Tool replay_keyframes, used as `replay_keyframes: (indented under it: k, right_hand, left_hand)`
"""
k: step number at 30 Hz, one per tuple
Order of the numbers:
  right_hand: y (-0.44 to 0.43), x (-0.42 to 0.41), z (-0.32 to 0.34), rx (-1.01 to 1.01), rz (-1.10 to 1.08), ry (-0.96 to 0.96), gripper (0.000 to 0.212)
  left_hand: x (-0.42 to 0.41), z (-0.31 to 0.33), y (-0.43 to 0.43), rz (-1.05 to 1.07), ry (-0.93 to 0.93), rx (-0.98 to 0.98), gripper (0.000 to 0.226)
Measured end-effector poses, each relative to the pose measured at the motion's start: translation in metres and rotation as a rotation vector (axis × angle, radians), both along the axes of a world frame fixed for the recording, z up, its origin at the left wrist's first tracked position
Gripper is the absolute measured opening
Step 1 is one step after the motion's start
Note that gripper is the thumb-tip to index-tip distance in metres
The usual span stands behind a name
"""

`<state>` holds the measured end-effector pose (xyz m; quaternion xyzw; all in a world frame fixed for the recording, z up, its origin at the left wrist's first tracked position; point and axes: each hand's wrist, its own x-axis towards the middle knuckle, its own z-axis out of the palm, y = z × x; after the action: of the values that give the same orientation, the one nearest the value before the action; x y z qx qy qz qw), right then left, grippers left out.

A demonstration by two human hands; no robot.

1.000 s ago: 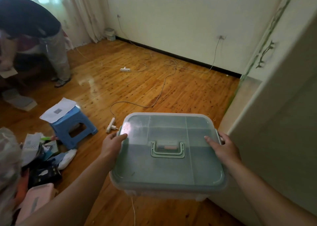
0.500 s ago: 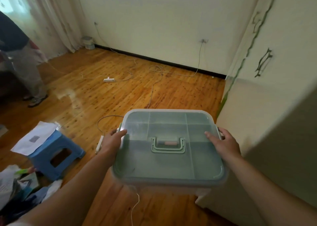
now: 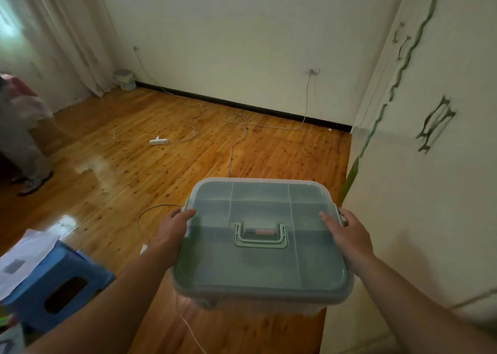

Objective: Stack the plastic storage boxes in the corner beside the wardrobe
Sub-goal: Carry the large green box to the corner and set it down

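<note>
Both hands grip box (image 3: 262, 248); wardrobe (image 3: 419, 192) close right; floor (image 3: 161, 181) open ahead

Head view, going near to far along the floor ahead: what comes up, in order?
Storage box held in left hand and right hand → power strip → small bin by the far wall.

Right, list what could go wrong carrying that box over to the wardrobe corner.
1. White cables and a power strip trail across the floor ahead; a foot could catch.
2. The storage box is gripped only at its side latches by the left hand and right hand; it may slip.
3. The box hides the floor below.
</note>
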<state>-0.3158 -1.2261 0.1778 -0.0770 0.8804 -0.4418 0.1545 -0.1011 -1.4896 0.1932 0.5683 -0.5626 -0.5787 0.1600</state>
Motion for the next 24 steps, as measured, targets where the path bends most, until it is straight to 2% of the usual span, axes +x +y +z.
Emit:
replay_keyframes:
  k: [8,24]
  right_hand:
    - [-0.052,-0.089,0.013,-0.023,-0.019,0.021,0.067]
    - [-0.143,-0.230,0.025,-0.009,-0.143,0.026,0.058]
  left_hand:
    - [-0.094,0.003,-0.053,-0.019,0.017,-0.024,0.052]
    - [-0.264,0.004,-0.171,-0.124,0.020,0.030,0.044]
